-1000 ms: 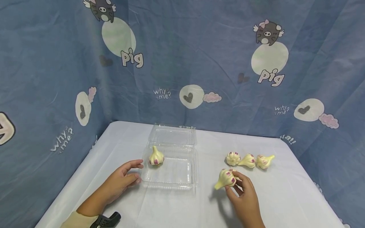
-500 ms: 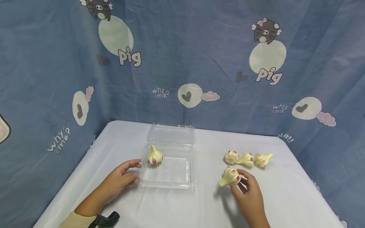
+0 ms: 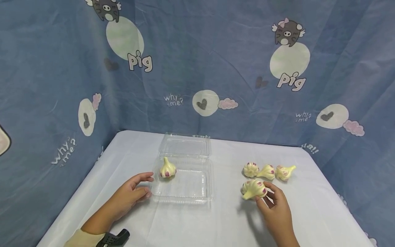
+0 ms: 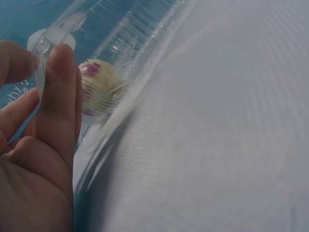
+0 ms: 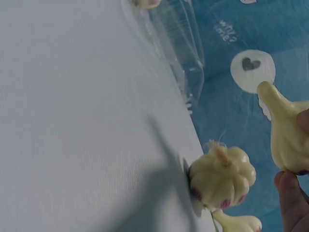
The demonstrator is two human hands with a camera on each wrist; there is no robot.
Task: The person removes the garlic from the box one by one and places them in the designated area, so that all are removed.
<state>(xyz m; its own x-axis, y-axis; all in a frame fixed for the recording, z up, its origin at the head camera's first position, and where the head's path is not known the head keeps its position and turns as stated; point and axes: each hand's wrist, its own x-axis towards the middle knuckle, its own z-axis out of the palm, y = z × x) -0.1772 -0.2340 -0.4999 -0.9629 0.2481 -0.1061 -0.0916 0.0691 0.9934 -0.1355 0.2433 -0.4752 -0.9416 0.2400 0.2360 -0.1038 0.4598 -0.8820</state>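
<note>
My left hand [image 3: 132,193] is at the left side of a clear plastic clamshell box [image 3: 180,198]. In the left wrist view its fingers [image 4: 60,92] pinch the box's rim. The box's lid lies open toward the back, and one garlic bulb [image 3: 168,169] sits in the base's left part. My right hand [image 3: 276,212] pinches another garlic bulb [image 3: 256,188] above the table, its stem pointing left toward me. Partly hidden behind that bulb is a further garlic bulb [image 3: 245,187].
Beyond the right hand, three garlic bulbs [image 3: 267,172] lie in a row on the white-covered table [image 3: 182,226]. A blue printed curtain [image 3: 216,68] stands behind and at the sides. A black strap [image 3: 113,238] is on the left wrist.
My right hand has moved to the right and slightly away with the garlic bulb, which now covers more of the right side of the bulb behind. The left hand stays at the box.
</note>
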